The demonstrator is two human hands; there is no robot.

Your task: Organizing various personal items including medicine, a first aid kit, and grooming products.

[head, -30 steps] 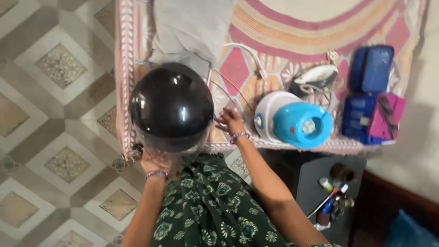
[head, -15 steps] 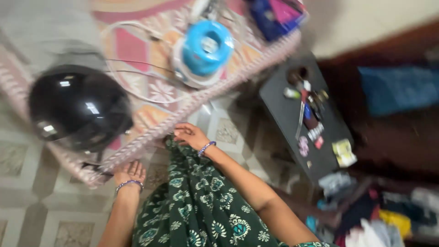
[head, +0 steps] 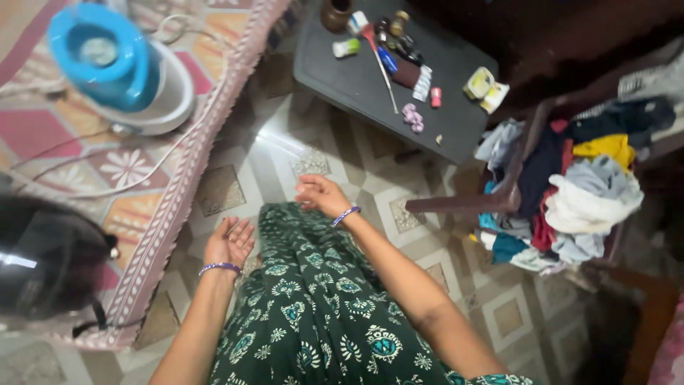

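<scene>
My left hand [head: 229, 242] hangs open, palm up, beside my green patterned dress [head: 313, 306], holding nothing. A little higher, my right hand [head: 319, 194] hovers over the tiled floor at the dress's front edge with loosely curled fingers and nothing in it. Both wrists wear purple bangles. The black helmet [head: 43, 260] lies at the far left on the patterned bedcover [head: 153, 214], apart from both hands. Up in the top-left corner of the bed sits a blue and white appliance [head: 117, 68] with its white cord trailing.
A dark low table [head: 370, 78] with small bottles, a brush and packets stands ahead. To the right, a chair [head: 499, 203] is heaped with clothes [head: 577, 192]. Patterned floor tiles [head: 285, 153] lie between bed and table.
My hands have left the helmet, which now rests on the bed. My view has swung right, away from the bed toward the table and the chair of clothes.
</scene>
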